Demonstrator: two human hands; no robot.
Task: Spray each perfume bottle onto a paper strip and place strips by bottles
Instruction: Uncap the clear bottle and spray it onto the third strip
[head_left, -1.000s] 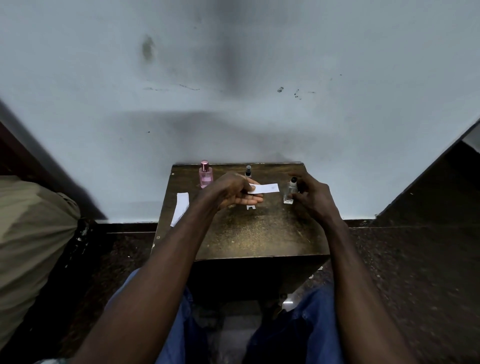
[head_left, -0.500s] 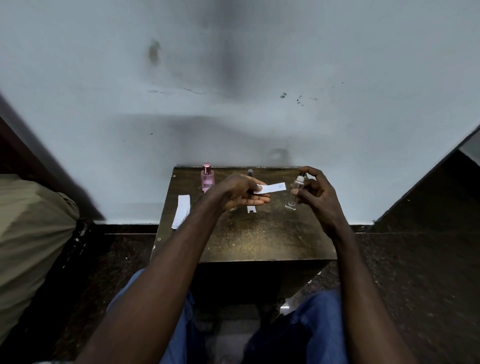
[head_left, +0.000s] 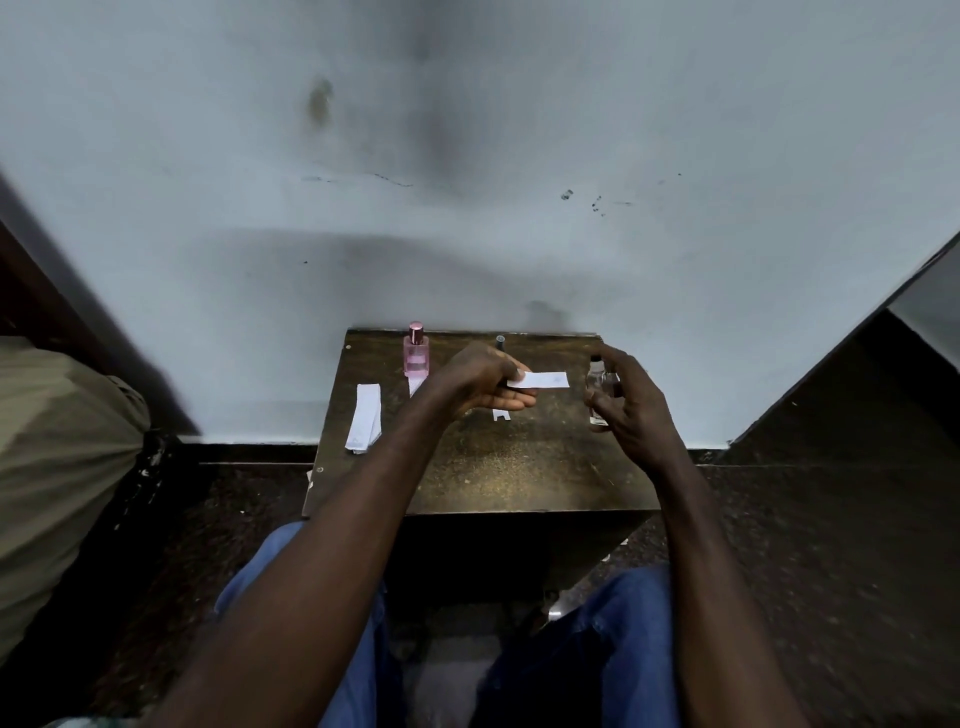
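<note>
Nearest to the camera are the person's knees in blue trousers, then the two bare forearms that reach over the front edge of the small dark table (head_left: 483, 478).

The left hand (head_left: 480, 382) pinches one end of a white paper strip (head_left: 540, 380) between thumb and fingers, and the strip points to the right, above the table. The right hand (head_left: 631, 402) has its grip closed around a small clear bottle (head_left: 597, 387), held upright just beside the free end of the strip, one finger over its top. I judge this is the spray step for this bottle.

On the table, a stack of spare strips (head_left: 365, 423) lies at the left. A pink bottle (head_left: 416, 354) stands at the back, and a strip seems to lie just in front of it, partly hidden by the left wrist. Of a dark-capped bottle (head_left: 500, 342) only the top shows behind the left hand; a small white piece (head_left: 501, 414) lies in front. So two bottles seem done, and the clear one remains.

The table top is worn and speckled. Behind it is a pale, stained wall (head_left: 467, 182), with dark floor on both sides.
</note>
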